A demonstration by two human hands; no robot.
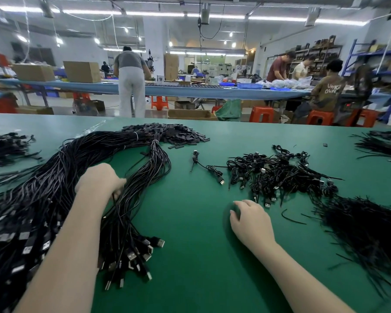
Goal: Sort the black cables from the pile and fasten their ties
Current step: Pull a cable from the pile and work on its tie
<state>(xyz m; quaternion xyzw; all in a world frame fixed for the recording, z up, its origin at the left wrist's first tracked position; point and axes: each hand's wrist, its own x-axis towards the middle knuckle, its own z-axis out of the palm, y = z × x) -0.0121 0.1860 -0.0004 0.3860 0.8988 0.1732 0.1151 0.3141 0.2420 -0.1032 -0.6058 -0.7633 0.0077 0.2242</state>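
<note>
a green table (190, 233) runs across the view, and beyond its far edge stand orange stools (261, 114), cardboard boxes (81, 71) and a long blue bench (190, 89) where several people work. on the table's far middle lies a heap of small flat black pieces (178, 133). to the right sits a pile of coiled cables (278, 175) with usb plugs, one coiled cable (212, 170) lying apart just to its left. a thick heap of black ties (368, 231) fills the right edge, with a few loose ties beside it and more black strands at the far right corner.

the big bundle of long cables (61, 181) sweeps from the far middle down the left side, its plugs fanned out near the bottom. the left hand (99, 179) reaches into this bundle, its fingers curled down among the strands and apparently pinching one or a few, though the fingertips are hidden by the knuckles. the right hand (250, 220) rests on the bare table just short of the coiled pile, fingers loosely bent and holding nothing.

the bundle's lower left end is cut off by the frame and partly covered by the left forearm.
</note>
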